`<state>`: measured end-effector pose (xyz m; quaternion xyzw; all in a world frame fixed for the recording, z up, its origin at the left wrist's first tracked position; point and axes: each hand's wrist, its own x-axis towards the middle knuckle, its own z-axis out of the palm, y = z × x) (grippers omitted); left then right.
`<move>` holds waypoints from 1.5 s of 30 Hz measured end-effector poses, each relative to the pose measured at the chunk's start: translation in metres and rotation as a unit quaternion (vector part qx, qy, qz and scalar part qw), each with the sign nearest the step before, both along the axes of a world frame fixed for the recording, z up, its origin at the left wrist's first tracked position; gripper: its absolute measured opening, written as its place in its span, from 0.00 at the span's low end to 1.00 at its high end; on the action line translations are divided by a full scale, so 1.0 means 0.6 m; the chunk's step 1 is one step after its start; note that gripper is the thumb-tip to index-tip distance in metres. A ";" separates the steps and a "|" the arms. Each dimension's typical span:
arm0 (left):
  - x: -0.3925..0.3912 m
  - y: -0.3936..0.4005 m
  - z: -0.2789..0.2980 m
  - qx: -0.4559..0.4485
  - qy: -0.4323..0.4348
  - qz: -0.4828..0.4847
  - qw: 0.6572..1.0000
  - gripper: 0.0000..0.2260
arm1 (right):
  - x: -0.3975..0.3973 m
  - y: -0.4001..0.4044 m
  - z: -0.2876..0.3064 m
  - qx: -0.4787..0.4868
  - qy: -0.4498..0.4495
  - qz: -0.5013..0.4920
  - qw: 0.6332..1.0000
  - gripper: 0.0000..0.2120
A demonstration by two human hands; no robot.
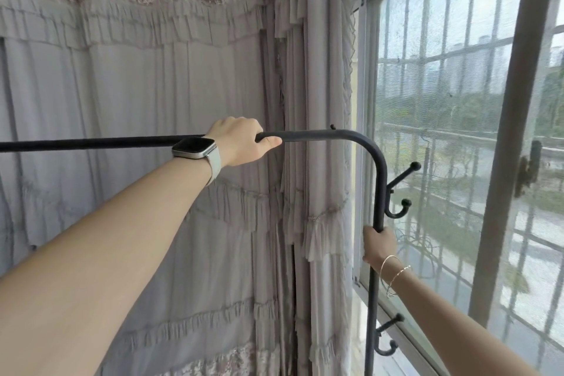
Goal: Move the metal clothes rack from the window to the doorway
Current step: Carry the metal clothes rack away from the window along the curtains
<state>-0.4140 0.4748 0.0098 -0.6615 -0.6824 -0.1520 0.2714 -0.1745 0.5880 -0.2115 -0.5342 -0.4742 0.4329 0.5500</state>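
Observation:
The metal clothes rack (360,139) is a dark tube frame with a horizontal top bar that bends down into an upright post at the right. Hooks stick out of the post toward the window. My left hand (241,143), with a watch on the wrist, grips the top bar just left of the bend. My right hand (378,243), with thin bracelets on the wrist, grips the upright post below the upper hooks. The rack's lower part and feet are out of view.
A grey ruffled curtain (152,101) hangs close behind the rack and fills the left and centre. The window (457,131) with mesh screen and outside bars stands right beside the post. Its sill (406,342) runs along the lower right.

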 end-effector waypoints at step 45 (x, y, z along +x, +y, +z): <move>-0.068 0.014 -0.010 0.029 -0.007 0.089 0.996 0.26 | -0.102 0.095 -0.005 0.009 -0.027 0.100 0.995 0.11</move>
